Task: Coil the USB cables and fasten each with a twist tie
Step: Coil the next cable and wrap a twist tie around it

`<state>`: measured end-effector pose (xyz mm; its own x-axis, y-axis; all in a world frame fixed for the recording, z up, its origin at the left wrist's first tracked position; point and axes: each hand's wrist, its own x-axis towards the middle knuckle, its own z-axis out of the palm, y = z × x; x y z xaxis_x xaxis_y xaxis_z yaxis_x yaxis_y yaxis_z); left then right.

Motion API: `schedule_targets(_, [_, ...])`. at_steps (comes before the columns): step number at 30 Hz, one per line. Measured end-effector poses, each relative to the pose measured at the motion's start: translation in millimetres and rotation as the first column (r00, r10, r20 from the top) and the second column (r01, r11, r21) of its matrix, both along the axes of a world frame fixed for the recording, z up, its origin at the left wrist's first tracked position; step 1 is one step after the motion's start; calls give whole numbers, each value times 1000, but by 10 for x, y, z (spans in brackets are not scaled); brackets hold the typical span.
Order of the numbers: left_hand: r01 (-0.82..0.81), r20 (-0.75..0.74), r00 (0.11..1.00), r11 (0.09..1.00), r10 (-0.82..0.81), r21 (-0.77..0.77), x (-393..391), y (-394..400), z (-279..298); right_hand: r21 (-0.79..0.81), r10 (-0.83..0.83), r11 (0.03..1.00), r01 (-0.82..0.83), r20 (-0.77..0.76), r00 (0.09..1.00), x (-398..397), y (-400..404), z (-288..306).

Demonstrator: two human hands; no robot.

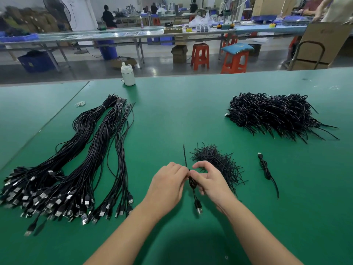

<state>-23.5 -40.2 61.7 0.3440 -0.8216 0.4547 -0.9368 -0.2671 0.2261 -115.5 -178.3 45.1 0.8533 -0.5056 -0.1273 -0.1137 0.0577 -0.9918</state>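
Observation:
My left hand [168,185] and my right hand [209,180] meet just above the green table [172,115] and both pinch a coiled black USB cable [192,183]. Its plug [198,208] hangs down toward me and one thin end sticks up behind my fingers. A heap of black twist ties [217,161] lies right behind my right hand. Long uncoiled cables [76,169] lie in bundles on the left, plugs toward me. At the far right sits a pile of coiled cables [273,113]. One coiled cable [266,171] lies alone on the right.
A white bottle [128,74] stands at the table's far edge. A small white loop [80,103] lies near the bundles' far ends. Beyond the table are red stools, long benches, boxes and people at work.

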Motion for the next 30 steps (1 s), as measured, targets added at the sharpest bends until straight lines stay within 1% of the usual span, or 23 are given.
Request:
schedule_targets(1, [-22, 4, 1000, 1000, 22, 6, -6, -4, -10, -15, 8, 1000, -8, 10, 1000, -4, 18, 6])
schedule_targets(2, [-59, -34, 998, 998, 59, 14, -16, -3, -18, -13, 14, 1000, -14, 19, 1000, -10, 30, 2])
schedule_targets(5, [-163, -251, 954, 986, 165, 28, 19, 2, -49, 39, 80, 996, -81, 42, 996, -52, 25, -7])
schedule_targets(8, [-193, -466, 865, 981, 184, 30, 63, -14, -48, 45, 164, 985, -168, 72, 984, -102, -2, -35])
schedule_targets(10, [-195, -522, 834, 981, 178, 23, 80, -26, -44, 4, 137, 990, -138, 50, 989, -103, -2, -54])
schedule_targets(12, [-185, -525, 833, 982, 173, 31, 82, -22, -50, -82, 63, 995, -62, 16, 998, -85, 2, -62])
schedule_targets(14, [-162, -481, 862, 986, 159, 35, 74, -19, -67, -192, 37, 981, -40, -18, 999, -77, -14, -50])
schedule_targets(16, [-133, -344, 928, 990, 140, 43, 62, -25, -65, -243, 78, 966, -86, -43, 996, -80, -7, -24])
schedule_targets(17, [-111, -246, 962, 993, 117, 36, 53, -35, -63, -229, 88, 968, -98, -51, 995, -81, 4, -17])
schedule_targets(19, [-41, -41, 998, 999, 42, 15, 44, -44, -73, -140, 83, 986, -91, -59, 995, -79, 22, -1])
schedule_targets(21, [40, 150, 988, 999, -40, 0, 54, -34, -107, -37, 93, 995, -95, -56, 994, -79, 49, 8])
schedule_targets(23, [111, 275, 957, 993, -97, -33, 58, -32, -152, 6, 111, 994, -110, -75, 991, -97, 28, 37])
schedule_targets(25, [139, 338, 935, 989, -111, -58, 58, -44, -195, 15, 131, 991, -130, -105, 986, -117, -21, 53])
schedule_targets(26, [142, 342, 933, 987, -109, -74, 55, -72, -227, 17, 135, 991, -134, -125, 983, -126, -50, 47])
schedule_targets(28, [123, 301, 950, 986, -85, -113, 53, -144, -324, 35, 128, 992, -123, -169, 977, -129, -115, 28])
schedule_targets(30, [73, 211, 977, 987, -40, -147, 63, -213, -465, 8, 87, 996, -87, -205, 975, -136, -222, 35])
